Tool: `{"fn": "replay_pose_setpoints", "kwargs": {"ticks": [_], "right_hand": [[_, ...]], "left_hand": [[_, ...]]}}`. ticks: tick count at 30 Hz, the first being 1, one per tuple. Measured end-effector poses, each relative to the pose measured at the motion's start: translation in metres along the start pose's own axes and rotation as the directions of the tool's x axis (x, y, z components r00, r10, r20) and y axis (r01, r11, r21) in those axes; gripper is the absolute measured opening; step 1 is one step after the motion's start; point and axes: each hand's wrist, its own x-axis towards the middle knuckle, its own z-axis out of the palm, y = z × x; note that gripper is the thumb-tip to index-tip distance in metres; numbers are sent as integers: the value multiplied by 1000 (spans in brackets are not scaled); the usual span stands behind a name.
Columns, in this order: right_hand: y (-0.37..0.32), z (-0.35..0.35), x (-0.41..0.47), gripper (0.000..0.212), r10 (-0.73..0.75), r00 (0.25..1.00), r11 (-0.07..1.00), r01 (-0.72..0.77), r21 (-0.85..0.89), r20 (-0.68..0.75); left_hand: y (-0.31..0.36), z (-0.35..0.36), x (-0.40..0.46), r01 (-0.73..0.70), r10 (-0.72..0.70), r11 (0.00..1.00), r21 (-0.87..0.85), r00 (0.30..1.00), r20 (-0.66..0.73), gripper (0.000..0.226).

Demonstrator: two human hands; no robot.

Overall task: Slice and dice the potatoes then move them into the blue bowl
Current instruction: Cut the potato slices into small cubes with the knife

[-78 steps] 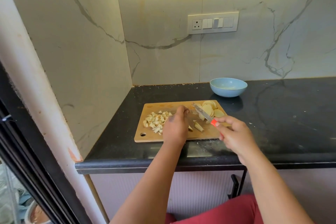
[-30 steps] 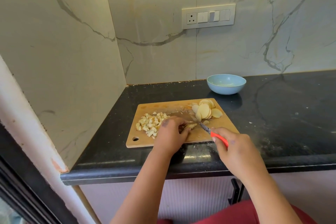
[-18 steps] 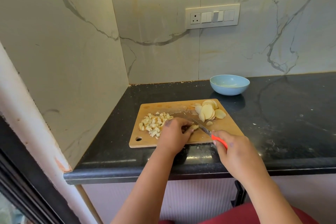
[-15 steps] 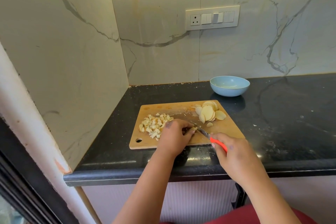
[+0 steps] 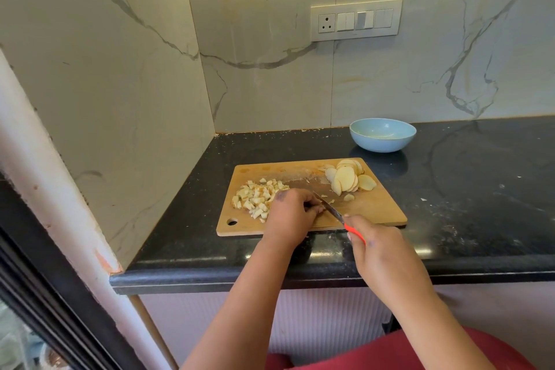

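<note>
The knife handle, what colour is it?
Bright orange-red, seen in the head view where the knife handle pokes out of the right hand.

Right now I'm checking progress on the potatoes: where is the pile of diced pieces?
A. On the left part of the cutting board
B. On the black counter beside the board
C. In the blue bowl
A: the diced potato pieces lie heaped on the wooden cutting board, left of the left hand.

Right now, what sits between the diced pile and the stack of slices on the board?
Head view: the knife blade and left hand fingertips, plus bare cutting board, between diced potato and potato slices.
</note>
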Motion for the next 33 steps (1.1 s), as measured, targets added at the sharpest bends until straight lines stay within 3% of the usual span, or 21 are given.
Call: {"fn": "replay_pose_setpoints", "kwargs": {"ticks": [4, 7, 12, 17, 20, 23, 27, 30, 33], "right_hand": [[-4, 7, 15, 24, 29, 995, 996, -21, -88, 93], [-2, 9, 21, 18, 55, 998, 995, -52, -84, 25], [1, 3, 6, 20, -4, 995, 997, 11, 71, -99], [-5, 0, -1, 22, -20, 998, 998, 24, 63, -61], [-6, 2, 0, 21, -2, 998, 999, 5, 49, -57], [-10, 7, 2, 21, -23, 999, 998, 21, -56, -31], [-15, 12, 17, 19, 61, 996, 991, -52, -127, 70], [-16, 14, 15, 15, 82, 997, 988, -81, -129, -1], [-14, 14, 7, 15, 30, 993, 999, -33, -19, -110]], "left_hand": [[1, 0, -1, 3, -3, 1000, 7, 1000, -8, 11], [1, -1, -5, -4, 4, 1000, -10, 1000, -18, 14], [-1, -3, -6, 12, -13, 999, -40, 999, -38, 14], [-2, 0, -5, 39, -41, 999, -32, 996, -79, 5], [-5, 1, -5, 38, -30, 997, 71, 993, -115, 6], [-6, 1, -3, 45, -36, 996, 83, 994, -105, 6], [-6, 1, -3, 37, -29, 997, 68, 993, -112, 8], [-5, -1, -7, 41, -39, 999, 20, 994, -104, 13], [-6, -1, -8, 46, -49, 998, -34, 993, -103, 32]]}}
